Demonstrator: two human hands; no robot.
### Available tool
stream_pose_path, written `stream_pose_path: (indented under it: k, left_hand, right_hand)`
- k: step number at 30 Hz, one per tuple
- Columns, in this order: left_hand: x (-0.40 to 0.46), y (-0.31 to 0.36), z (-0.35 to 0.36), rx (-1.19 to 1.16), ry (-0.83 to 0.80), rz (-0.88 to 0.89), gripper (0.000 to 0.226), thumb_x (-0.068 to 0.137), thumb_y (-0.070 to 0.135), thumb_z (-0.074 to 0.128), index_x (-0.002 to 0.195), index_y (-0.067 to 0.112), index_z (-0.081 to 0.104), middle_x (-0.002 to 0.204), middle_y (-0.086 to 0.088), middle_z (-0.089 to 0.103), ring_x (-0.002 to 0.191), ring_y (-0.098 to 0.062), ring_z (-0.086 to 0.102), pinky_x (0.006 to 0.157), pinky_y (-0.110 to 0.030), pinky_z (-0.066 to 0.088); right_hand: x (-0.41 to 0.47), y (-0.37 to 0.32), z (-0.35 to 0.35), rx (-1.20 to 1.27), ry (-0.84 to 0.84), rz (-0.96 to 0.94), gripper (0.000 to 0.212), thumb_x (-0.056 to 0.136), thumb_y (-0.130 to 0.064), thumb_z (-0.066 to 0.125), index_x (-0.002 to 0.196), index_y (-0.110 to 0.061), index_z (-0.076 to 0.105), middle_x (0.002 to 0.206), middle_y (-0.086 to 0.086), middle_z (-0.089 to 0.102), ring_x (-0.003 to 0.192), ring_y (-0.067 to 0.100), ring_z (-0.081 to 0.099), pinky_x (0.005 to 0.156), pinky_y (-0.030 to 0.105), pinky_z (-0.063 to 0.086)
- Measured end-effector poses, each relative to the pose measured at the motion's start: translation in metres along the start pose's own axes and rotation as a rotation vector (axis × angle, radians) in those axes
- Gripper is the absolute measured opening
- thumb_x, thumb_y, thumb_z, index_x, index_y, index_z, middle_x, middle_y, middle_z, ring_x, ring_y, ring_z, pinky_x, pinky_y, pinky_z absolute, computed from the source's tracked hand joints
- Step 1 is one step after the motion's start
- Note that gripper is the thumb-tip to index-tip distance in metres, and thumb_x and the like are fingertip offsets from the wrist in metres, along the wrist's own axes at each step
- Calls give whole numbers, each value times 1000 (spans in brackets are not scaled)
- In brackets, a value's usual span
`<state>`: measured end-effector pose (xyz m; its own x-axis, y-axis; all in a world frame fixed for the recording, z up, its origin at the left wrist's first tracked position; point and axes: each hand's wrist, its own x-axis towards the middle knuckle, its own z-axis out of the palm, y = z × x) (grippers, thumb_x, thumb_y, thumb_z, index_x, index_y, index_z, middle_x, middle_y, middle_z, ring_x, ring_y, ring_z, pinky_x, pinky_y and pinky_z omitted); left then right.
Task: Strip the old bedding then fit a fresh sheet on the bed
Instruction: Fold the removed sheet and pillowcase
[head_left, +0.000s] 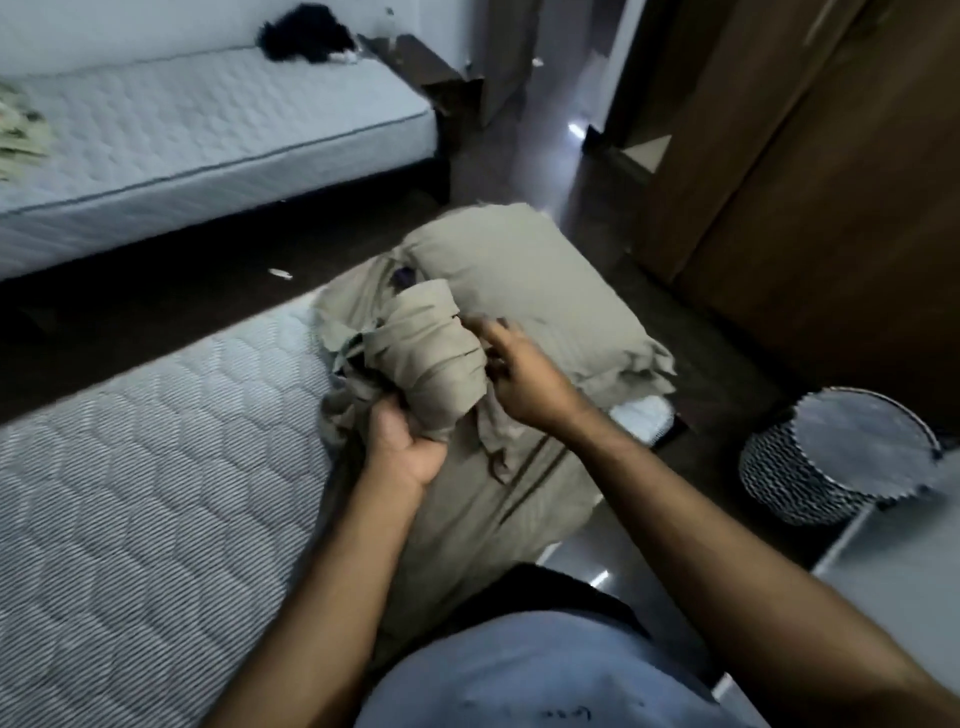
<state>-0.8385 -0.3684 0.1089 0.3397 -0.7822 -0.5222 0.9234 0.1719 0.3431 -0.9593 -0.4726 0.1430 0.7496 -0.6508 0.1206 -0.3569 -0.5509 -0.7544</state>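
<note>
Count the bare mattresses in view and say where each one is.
2. One mattress lies at lower left, beside the hands bundling the beige bedding. The other mattress stands at upper left across the dark floor. More may lie outside the frame.

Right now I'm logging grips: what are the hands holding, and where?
The left hand grips the bundled beige sheet at its lower end. The right hand touches the bundle's right side; whether it grips cannot be told.
</note>
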Motion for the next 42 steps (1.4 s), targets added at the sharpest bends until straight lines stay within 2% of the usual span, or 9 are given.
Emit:
stream_pose_path:
  k: [5,11,14,16,20,25,28,36,42]
  left_hand:
    - [48,-41,14,184,-4,-55,18,89,30,59,100,17,66,88,0,74,70,-14,68,60,-20,48]
    - [125,-95,32,425,210,127,19,98,23,61,110,11,69,105,-10,73,89,-26,71,71,-34,59]
    - [169,-125,44,704,339,350,36,93,5,70,128,7,61,131,-8,65,114,-22,63,93,-28,53]
    - [200,-143,54,961,358,374,46,94,4,69,138,2,55,136,-8,62,122,-22,61,96,-20,50]
    - [241,-172,65,1329,371,266,69,78,33,81,131,-4,58,128,-14,65,117,-20,60,94,-14,46]
    - [277,-200,58,1397,248,89,54,90,-13,64,140,-3,44,138,-11,55,112,3,63,87,-1,41]
    - [288,-207,54,1398,266,42,54,85,7,71,135,13,52,134,-12,61,125,-25,61,101,-24,48]
    - [287,-211,57,1459,196,366,45,80,28,68,120,39,50,123,17,59,118,15,54,107,-17,40]
    - [253,-193,40,1363,318,398,55,85,15,66,136,3,50,134,-11,61,128,-25,59,111,-35,46]
  right_hand:
    - [-6,86,-34,178,239,372,28,97,-13,62,125,-8,63,112,7,63,98,20,64,90,35,53]
    - [9,230,-49,704,346,966,59,71,-77,69,93,-23,57,81,-3,53,63,11,57,54,26,45]
    - [17,288,-52,992,253,1202,64,87,-71,57,130,-24,52,141,7,54,136,40,47,107,47,47]
    - [26,327,-52,1092,200,1289,97,70,-86,59,142,-21,48,152,4,45,141,38,41,110,46,44]
    - [51,405,-41,1159,214,1367,135,37,-95,70,150,-28,42,153,-5,45,136,26,49,113,58,38]
    - [76,499,-11,1233,339,1416,114,44,-79,86,137,-20,57,126,4,70,106,31,71,94,61,52]
    - [86,476,-19,1253,413,1428,91,59,-77,81,128,-18,67,125,6,70,110,28,70,106,55,47]
    - [104,454,-26,1276,441,1490,59,84,-47,75,128,-8,64,126,16,68,109,32,69,95,52,55]
    - [136,432,-28,999,528,1290,81,44,-50,87,112,-11,71,108,6,75,89,24,74,81,47,62]
